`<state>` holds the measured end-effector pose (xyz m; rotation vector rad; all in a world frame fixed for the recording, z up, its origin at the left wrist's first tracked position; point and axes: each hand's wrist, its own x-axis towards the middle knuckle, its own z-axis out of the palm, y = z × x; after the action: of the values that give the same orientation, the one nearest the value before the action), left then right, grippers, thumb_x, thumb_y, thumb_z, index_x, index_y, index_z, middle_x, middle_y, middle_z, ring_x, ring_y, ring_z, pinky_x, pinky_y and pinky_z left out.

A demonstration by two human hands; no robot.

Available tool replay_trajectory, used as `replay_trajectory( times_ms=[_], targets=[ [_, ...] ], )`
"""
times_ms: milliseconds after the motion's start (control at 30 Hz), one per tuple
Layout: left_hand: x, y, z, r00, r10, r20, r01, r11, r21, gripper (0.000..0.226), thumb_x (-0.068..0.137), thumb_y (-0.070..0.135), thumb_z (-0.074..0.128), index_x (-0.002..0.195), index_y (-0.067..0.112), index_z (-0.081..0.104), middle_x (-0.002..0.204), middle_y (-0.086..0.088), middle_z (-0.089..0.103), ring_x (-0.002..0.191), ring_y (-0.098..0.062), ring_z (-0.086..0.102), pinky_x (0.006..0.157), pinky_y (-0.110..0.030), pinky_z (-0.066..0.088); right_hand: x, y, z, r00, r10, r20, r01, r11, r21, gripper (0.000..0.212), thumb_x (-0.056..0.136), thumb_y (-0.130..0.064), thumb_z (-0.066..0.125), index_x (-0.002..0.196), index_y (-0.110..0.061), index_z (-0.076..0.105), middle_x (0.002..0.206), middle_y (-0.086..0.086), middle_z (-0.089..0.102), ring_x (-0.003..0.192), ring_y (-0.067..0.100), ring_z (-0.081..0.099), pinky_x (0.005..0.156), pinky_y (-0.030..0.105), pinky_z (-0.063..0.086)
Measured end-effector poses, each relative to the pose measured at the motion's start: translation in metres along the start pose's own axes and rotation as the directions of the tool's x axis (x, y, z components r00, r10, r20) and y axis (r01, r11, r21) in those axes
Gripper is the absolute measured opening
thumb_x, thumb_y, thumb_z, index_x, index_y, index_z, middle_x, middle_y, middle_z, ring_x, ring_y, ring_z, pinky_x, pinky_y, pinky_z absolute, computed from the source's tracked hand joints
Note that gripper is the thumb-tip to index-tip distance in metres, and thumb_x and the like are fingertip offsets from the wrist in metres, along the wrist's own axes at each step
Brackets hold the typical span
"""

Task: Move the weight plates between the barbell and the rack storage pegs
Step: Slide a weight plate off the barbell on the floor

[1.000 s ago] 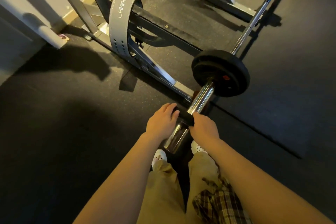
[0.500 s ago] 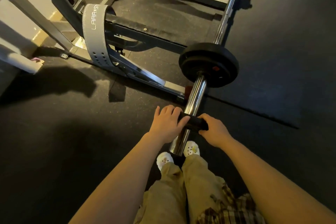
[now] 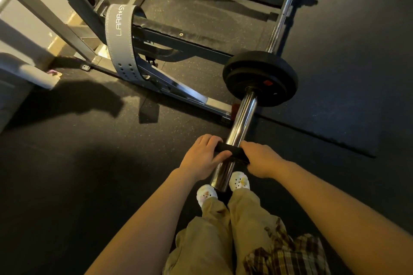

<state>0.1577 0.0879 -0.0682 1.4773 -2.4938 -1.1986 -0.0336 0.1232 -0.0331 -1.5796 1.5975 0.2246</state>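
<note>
Head view, looking down: both hands pinch a black collar (image 3: pixel 231 152) wrapped around the chrome sleeve of the barbell (image 3: pixel 242 116), the left hand (image 3: pixel 202 158) curled on its left end and the right hand (image 3: pixel 261 159) on its right end. Further up the sleeve sit the black weight plates (image 3: pixel 260 78), beside the grey rack (image 3: pixel 156 78), where a grey lifting belt (image 3: pixel 120 44) hangs.
</note>
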Motion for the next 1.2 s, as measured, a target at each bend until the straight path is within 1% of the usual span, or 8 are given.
replay_trajectory(
  times_ms=[100,233,400,467,567,733,1000,1200],
  targets=[
    [-0.004,-0.002,0.007,0.998,0.042,-0.053,-0.039,0.998,0.059,0.046,0.092,0.056,0.043,0.125,0.024,0.045,0.123,0.003,0.045,0.117,-0.015,0.041,0.100,-0.030,0.035,-0.008,-0.002,0.016,0.994,0.045,-0.100,-0.038,0.997,0.070,0.041,0.087,-0.011,0.063,0.122,-0.022,0.044,0.104,-0.005,0.049,0.085,0.008,0.053,0.077,0.024,0.048],
    [0.000,-0.001,-0.005,0.995,0.075,0.060,-0.086,0.971,0.221,0.061,0.082,0.057,0.062,0.131,0.028,0.040,0.133,0.004,0.041,0.129,-0.015,0.034,0.114,-0.043,0.025,-0.017,-0.002,0.043,0.963,0.126,-0.238,-0.086,0.981,0.173,0.035,0.089,-0.010,0.059,0.120,-0.021,0.045,0.102,-0.006,0.050,0.085,0.005,0.051,0.074,0.020,0.042],
    [0.012,-0.010,-0.025,0.977,-0.052,0.206,0.012,0.981,0.191,0.056,0.085,0.039,0.066,0.132,0.033,0.036,0.138,0.005,0.039,0.135,-0.020,0.032,0.114,-0.060,0.020,-0.009,0.012,0.033,0.979,0.096,-0.181,-0.059,0.978,0.198,0.027,0.088,-0.017,0.064,0.108,-0.027,0.049,0.093,-0.012,0.051,0.087,0.006,0.054,0.072,0.019,0.040],
    [0.011,-0.013,-0.026,0.973,-0.075,0.217,0.035,0.983,0.182,0.051,0.087,0.036,0.065,0.130,0.028,0.039,0.133,0.004,0.043,0.129,-0.019,0.040,0.112,-0.055,0.026,-0.007,0.020,0.031,0.979,0.105,-0.172,-0.069,0.977,0.203,0.026,0.087,-0.020,0.065,0.107,-0.027,0.052,0.093,-0.013,0.051,0.088,0.006,0.053,0.074,0.021,0.039],
    [0.004,-0.012,-0.015,0.992,-0.087,0.096,0.081,0.995,0.066,0.045,0.087,0.024,0.065,0.127,0.022,0.044,0.128,0.001,0.046,0.120,-0.018,0.044,0.104,-0.036,0.037,-0.006,0.021,0.039,0.967,0.136,-0.217,-0.083,0.968,0.237,0.022,0.090,-0.017,0.061,0.108,-0.026,0.052,0.089,-0.010,0.054,0.084,0.009,0.055,0.075,0.025,0.043],
    [-0.006,-0.011,-0.004,0.992,-0.126,0.013,0.125,0.988,0.090,0.041,0.087,0.005,0.059,0.123,0.020,0.047,0.126,0.001,0.047,0.119,-0.017,0.043,0.099,-0.034,0.041,-0.014,0.012,0.052,0.960,0.160,-0.229,-0.111,0.971,0.211,0.025,0.090,-0.016,0.060,0.113,-0.025,0.052,0.095,-0.005,0.059,0.086,0.011,0.058,0.079,0.028,0.049],
    [-0.021,-0.016,0.005,0.985,-0.171,-0.028,0.174,0.971,0.163,0.034,0.084,0.006,0.065,0.111,0.022,0.053,0.112,0.003,0.055,0.103,-0.015,0.053,0.091,-0.032,0.047,-0.023,0.005,0.063,0.982,0.089,-0.165,-0.069,0.990,0.125,0.028,0.088,-0.020,0.062,0.114,-0.029,0.052,0.097,-0.007,0.060,0.090,0.013,0.061,0.082,0.032,0.052],
    [-0.029,-0.009,0.013,0.973,-0.200,-0.113,0.214,0.968,0.128,0.027,0.086,0.006,0.062,0.108,0.020,0.053,0.107,0.003,0.055,0.101,-0.014,0.051,0.087,-0.027,0.042,-0.030,0.002,0.077,0.962,0.150,-0.229,-0.114,0.980,0.162,0.027,0.091,-0.020,0.060,0.116,-0.028,0.052,0.101,-0.004,0.062,0.092,0.013,0.061,0.082,0.028,0.047]
  ],
)
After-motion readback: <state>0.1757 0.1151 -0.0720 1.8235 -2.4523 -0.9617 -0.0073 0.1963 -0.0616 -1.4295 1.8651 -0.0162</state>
